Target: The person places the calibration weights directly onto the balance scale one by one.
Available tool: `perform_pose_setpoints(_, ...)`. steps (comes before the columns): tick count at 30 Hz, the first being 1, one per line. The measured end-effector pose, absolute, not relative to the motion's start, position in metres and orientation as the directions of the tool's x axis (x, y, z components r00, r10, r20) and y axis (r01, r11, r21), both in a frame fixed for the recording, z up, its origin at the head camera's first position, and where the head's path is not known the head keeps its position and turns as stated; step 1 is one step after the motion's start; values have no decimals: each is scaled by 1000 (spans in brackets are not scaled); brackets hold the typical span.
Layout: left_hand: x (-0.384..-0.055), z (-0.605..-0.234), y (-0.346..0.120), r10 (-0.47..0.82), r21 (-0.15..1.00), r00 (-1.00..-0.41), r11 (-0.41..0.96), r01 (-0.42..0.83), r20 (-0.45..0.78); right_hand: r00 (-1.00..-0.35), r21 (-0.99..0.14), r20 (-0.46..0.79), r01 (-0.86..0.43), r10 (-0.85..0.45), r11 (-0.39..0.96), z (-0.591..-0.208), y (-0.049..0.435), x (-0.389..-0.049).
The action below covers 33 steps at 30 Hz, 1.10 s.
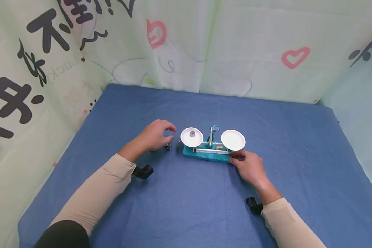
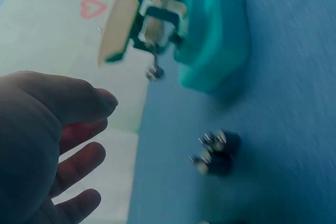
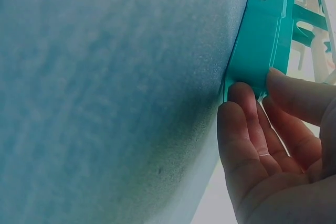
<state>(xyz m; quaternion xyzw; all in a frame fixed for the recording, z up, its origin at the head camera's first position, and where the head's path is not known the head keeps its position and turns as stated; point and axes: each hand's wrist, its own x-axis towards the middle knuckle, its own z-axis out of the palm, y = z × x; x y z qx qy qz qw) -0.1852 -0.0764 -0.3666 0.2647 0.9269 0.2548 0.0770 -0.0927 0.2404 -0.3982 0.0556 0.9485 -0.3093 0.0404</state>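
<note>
A teal balance scale [image 1: 206, 156] with two white pans stands mid-table. One small metal weight [image 1: 192, 133] sits on its left pan [image 1: 189, 140]; nothing lies on the right pan [image 1: 233, 140]. My left hand [image 1: 156, 135] hovers left of the scale, thumb and fingers apart, holding nothing. Below it, small metal weights [image 1: 168, 146] stand on the cloth, seen blurred in the left wrist view. My right hand [image 1: 250, 167] grips the right end of the scale's base [image 3: 257, 51], thumb on its upper edge and fingertips against the end.
Blue cloth [image 1: 179, 203] covers the table. Pale printed curtains [image 1: 235, 44] hang along the back and both sides. Each wrist wears a black camera mount [image 1: 143, 171] that sticks out over the cloth.
</note>
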Motion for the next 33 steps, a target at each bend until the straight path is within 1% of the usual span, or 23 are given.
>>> perform_pose_setpoints(7, -182, -384, -94, 546, 439, -836, 764, 472, -51, -993, -582, -94, 113, 71, 806, -399, 242, -93)
perform_pose_setpoints(16, -183, -404, -97, 530, 421, -843, 788, 450, -93, -991, -586, -104, 129, 84, 800, -398, 241, -94)
perform_pose_setpoints(22, -184, -411, -97, 543, 416, -836, 778, 470, -72, -991, -589, -109, 132, 83, 797, -399, 241, -93)
perform_pose_setpoints(28, -182, -413, -95, 533, 388, -843, 793, 470, -68, -990, -586, -108, 135, 89, 799, -399, 241, -92)
perform_pose_setpoints(33, -181, -415, -94, 524, 388, -850, 796, 465, -57, -992, -583, -100, 125, 81, 803, -399, 241, -92)
